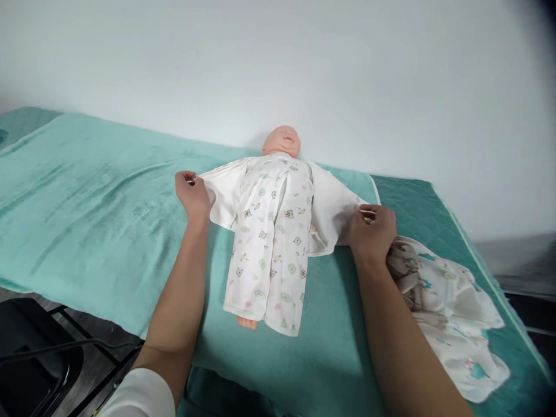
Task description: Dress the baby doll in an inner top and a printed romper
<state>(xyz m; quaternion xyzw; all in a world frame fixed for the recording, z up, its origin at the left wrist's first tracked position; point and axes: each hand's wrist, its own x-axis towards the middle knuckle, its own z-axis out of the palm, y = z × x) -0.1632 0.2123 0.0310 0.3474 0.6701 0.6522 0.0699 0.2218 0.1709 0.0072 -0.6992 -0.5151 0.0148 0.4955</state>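
A baby doll lies on its back, its head by the wall and one foot showing below the trousers. White baby trousers with a small animal print cover its body and legs. A white baby shirt is spread open beneath the doll, its plain inner side up on both sides. My left hand pinches the shirt's edge on the left and holds it stretched outward. On the right, my right hand grips the opposite edge, pulling that panel out to the side. The doll's arms are hidden.
Another printed white garment lies crumpled to the right of my right forearm. A teal blanket covers the table, with a darker quilted pad at the right. The white wall stands behind. A black chair is at the lower left.
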